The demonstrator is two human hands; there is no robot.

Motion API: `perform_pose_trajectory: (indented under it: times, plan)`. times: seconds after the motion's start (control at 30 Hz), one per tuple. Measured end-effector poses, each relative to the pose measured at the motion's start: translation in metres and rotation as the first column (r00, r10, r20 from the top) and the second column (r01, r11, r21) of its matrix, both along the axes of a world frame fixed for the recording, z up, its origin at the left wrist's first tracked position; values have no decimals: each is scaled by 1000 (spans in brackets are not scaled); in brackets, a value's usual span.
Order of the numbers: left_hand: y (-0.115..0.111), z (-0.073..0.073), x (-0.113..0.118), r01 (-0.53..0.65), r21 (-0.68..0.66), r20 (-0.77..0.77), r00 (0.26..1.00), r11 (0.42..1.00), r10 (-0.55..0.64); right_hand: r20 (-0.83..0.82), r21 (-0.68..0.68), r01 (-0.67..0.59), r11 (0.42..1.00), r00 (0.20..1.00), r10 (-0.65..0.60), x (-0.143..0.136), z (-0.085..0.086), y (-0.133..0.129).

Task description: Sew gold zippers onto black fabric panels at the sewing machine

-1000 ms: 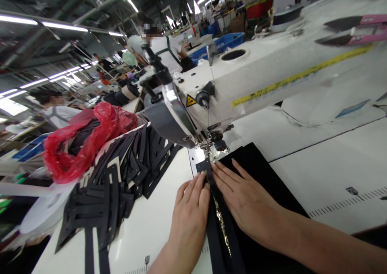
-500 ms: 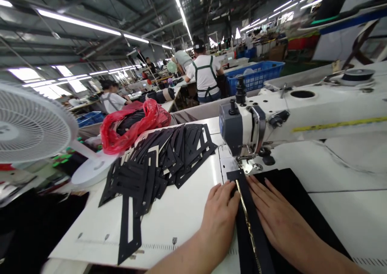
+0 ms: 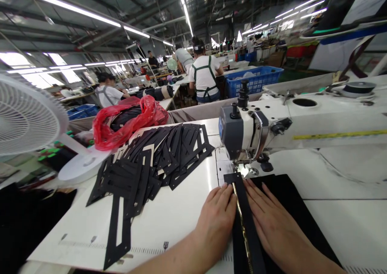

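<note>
A black strip piece (image 3: 254, 248) lies lengthwise on the sewing table, a gold-toothed zipper (image 3: 241, 219) showing in its slot. Its far end rests just in front of the presser foot area of a sewing machine (image 3: 234, 135). Flat on the strip's left side, my left hand (image 3: 215, 215) has its fingers stretched forward, the tips near the zipper's far end. My right hand (image 3: 273, 221) presses flat along the right side, fingers extended. Beneath that hand spreads a larger black fabric panel (image 3: 298, 209). The zipper's near end runs out of view at the bottom.
Left of the machine lies a spread pile of black slotted pieces (image 3: 136, 185). Behind it sits a red plastic bag (image 3: 102, 131) of dark pieces. A white fan (image 3: 27, 113) stands at far left. Beyond are a blue crate (image 3: 256, 78) and co-workers (image 3: 204, 74).
The whole view has shifted slightly, with the fan and pile now farther left. Both hands keep about the same places on the strip.
</note>
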State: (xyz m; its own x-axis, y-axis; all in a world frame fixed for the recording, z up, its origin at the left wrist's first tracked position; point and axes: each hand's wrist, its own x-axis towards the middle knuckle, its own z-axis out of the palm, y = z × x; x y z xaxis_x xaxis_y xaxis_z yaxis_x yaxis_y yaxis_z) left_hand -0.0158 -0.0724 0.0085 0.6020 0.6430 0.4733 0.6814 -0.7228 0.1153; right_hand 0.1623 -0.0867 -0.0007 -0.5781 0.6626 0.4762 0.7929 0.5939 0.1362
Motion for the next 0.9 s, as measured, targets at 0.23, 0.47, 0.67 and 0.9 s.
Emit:
perform_pose_trajectory:
  times: [0.23,0.47,0.67,0.9]
  plan:
    - [21,13,18,56,-90,4,998,994,-56,18,-10,19,1000,1000,-19,20,-2,17]
    - [35,4,22,67,-14,3,998,998,-67,-47,-41,4,999,999,-6,24,-1,32]
    - [37,3,24,44,-60,23,999,997,-43,-61,-70,-5,998,998,0,24,0,32]
    - [36,4,24,45,-99,-10,999,994,-46,-58,-72,-18,997,998,14,24,1,34]
